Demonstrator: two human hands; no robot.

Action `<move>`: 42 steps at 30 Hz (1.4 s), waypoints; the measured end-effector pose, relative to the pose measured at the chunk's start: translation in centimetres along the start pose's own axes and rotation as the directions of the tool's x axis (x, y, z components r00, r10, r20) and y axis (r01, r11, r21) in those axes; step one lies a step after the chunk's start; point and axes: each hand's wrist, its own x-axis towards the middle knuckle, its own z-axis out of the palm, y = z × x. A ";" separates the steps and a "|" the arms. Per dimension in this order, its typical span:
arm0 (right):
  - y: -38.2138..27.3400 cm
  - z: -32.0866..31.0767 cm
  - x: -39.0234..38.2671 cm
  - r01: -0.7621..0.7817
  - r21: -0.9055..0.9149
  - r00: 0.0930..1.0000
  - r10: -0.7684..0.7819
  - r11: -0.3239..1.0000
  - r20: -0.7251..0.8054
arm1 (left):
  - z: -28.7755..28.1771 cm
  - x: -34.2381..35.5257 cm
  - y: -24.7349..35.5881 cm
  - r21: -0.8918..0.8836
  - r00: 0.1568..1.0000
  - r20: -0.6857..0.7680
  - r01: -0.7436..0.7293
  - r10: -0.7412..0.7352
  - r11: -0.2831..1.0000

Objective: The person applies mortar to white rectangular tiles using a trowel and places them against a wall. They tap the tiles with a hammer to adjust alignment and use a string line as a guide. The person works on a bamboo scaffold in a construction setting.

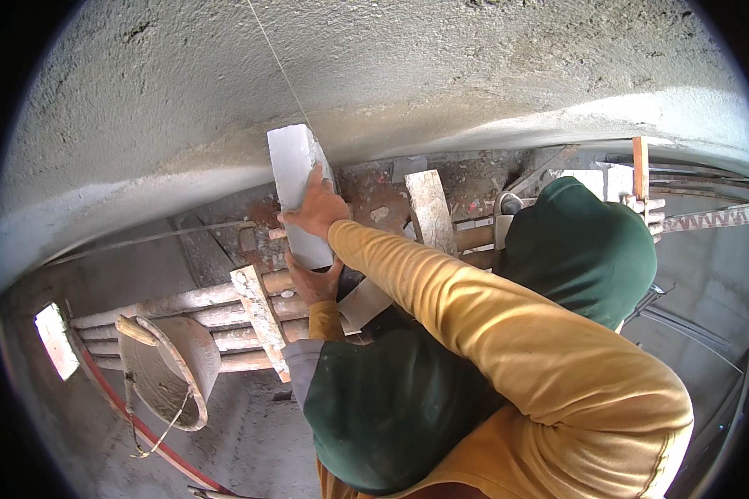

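A pale grey rectangular block [291,170] with a rough right side is held between my two hands, tilted, its far end close to the rough plaster wall [183,100]. My right hand [318,208] is closed over the near part of the block, with the index finger along its right side. Under its near end, my left hand [312,281] grips from below; part of that hand is hidden by the block. A thin string [279,58] runs down the wall to the block's far right corner. My yellow right sleeve crosses above my green-clad knees [391,407].
Bamboo poles [216,316] form a scaffold below, with a mortar-spattered board [260,316] and another board [430,212] across them. A mortar-stained bucket [171,370] is at left beside a curved red strip [108,395]. An upright wooden piece [640,166] stands at right.
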 end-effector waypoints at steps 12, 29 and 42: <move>-0.1 0.1 0.0 0.031 -0.017 0.999 -0.031 0.999 -0.008 | 0.0 -0.1 0.1 0.037 0.999 0.005 0.049 -0.050 0.998; -0.1 0.3 0.2 0.003 -0.115 0.999 -0.008 0.993 -0.041 | -0.1 0.1 1.0 0.062 0.997 -0.011 0.074 -0.074 0.995; 1.2 0.2 -0.2 0.296 -0.430 0.903 -0.397 0.853 -0.166 | -0.5 0.3 1.2 0.054 0.999 0.001 0.038 -0.038 0.998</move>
